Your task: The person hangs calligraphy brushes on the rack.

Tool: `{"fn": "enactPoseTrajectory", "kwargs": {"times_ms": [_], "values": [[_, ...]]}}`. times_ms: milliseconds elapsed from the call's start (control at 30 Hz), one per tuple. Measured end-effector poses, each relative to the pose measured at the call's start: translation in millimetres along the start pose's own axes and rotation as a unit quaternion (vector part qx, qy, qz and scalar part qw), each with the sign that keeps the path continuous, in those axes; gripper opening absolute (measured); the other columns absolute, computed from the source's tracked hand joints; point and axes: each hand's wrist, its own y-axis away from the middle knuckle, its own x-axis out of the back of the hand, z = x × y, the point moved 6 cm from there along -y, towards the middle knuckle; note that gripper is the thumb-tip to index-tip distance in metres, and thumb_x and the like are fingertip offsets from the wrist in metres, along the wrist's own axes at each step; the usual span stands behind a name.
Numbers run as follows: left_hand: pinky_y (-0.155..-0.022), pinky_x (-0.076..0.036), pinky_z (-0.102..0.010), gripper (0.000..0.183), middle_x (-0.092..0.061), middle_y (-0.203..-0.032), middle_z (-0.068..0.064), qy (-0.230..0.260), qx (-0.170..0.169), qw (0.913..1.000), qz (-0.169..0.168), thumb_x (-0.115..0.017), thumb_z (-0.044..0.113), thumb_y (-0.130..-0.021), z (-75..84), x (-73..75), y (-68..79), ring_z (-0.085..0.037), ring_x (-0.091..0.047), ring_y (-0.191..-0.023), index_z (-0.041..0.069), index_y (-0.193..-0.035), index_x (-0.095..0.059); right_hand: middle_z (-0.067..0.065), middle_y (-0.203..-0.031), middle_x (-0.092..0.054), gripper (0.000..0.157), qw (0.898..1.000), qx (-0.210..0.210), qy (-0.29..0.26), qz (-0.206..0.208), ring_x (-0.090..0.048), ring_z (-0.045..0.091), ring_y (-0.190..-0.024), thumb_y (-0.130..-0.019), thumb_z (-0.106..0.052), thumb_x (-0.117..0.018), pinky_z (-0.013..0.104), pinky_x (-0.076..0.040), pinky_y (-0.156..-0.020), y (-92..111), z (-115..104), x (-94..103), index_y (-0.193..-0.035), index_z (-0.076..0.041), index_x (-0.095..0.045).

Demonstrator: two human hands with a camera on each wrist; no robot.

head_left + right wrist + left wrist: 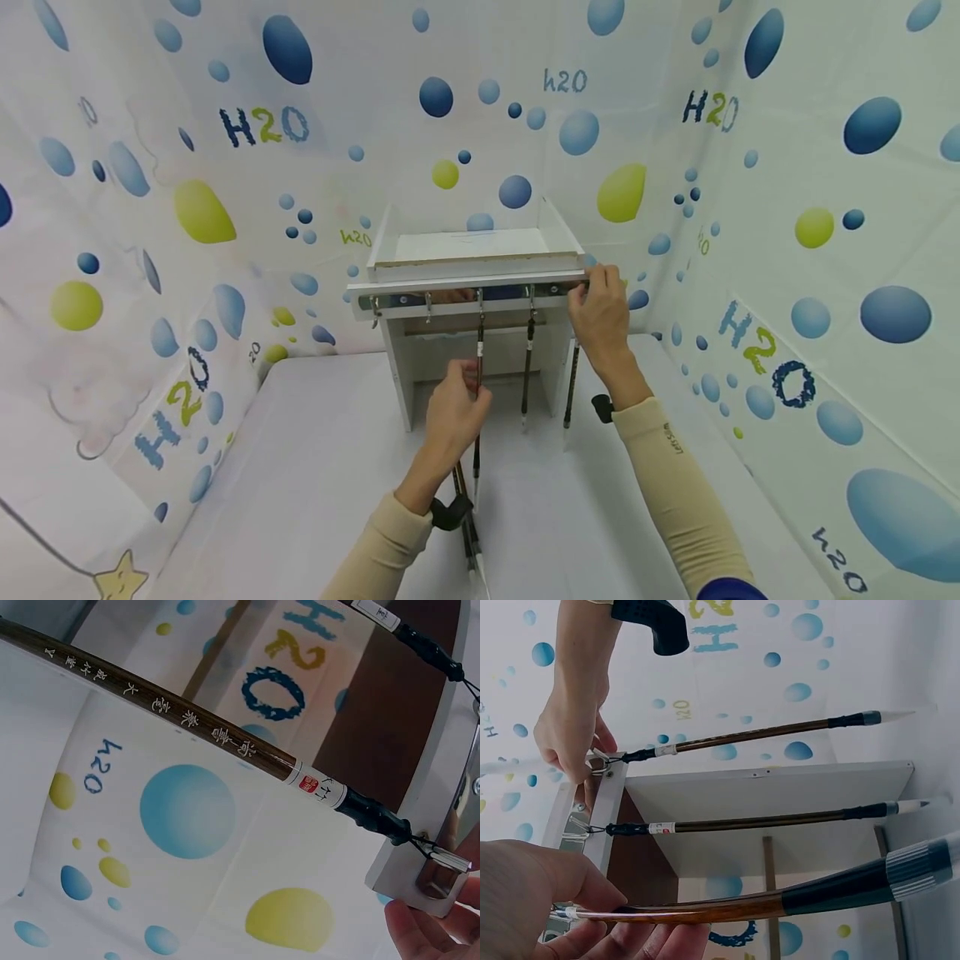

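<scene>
A white shelf unit has a shiny hook rail along its front edge. My left hand pinches the handle of a writing brush between thumb and fingers; this brush hangs tip down below the rail's middle hook. My right hand grips the rail's right end, its fingertips curled at the board's corner. Just beside them, a dark-handled brush hangs by its black loop from the end hook. Between the hands hangs another brush.
Several more brushes lie on the white-covered table near the left wrist. Two hooks on the rail's left, including the outermost hook, carry no brush. Walls printed with blue and green bubbles enclose the back and sides.
</scene>
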Motion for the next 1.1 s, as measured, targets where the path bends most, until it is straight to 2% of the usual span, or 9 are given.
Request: {"fn": "enactPoseTrajectory", "kwargs": {"times_ms": [433, 767, 1100], "values": [[-0.04, -0.033, -0.021, 0.04, -0.073, -0.095, -0.012, 0.005, -0.002, 1.0, 0.0, -0.06, 0.011, -0.089, -0.5, 3.0, -4.0, -0.008, -0.044, -0.044, 0.005, -0.128, -0.054, 0.026, -0.103, -0.058, 0.02, 1.0, 0.001, -0.001, -0.003, -0.062, 0.039, -0.087, -0.09, -0.002, -0.058, 0.046, -0.056, -0.078, -0.6, -1.3, 0.1, -0.107, 0.009, -0.061], [-0.042, -0.037, -0.024, 0.04, -0.072, -0.092, -0.012, 0.013, -0.012, 0.9998, 0.006, -0.063, 0.01, -0.09, 5.1, 8.2, -3.1, -0.008, -0.046, -0.045, 0.004, -0.128, -0.054, 0.026, -0.102, -0.058, 0.02, 1.0, 0.01, 0.001, 0.01, -0.062, 0.04, -0.086, -0.089, 0.0, -0.059, 0.046, -0.056, -0.077, -1.2, -1.8, 1.5, -0.106, 0.01, -0.061], [-0.047, -0.041, -0.026, 0.039, -0.07, -0.088, -0.01, 0.006, -0.006, 0.9999, 0.007, -0.063, 0.013, -0.09, 4.5, 8.8, -8.0, -0.011, -0.05, -0.051, 0.007, -0.128, -0.054, 0.027, -0.103, -0.058, 0.021, 1.0, 0.007, -0.003, 0.004, -0.062, 0.04, -0.088, -0.089, 0.0, -0.058, 0.046, -0.056, -0.078, -0.4, -0.7, -0.3, -0.107, 0.01, -0.061]]}}
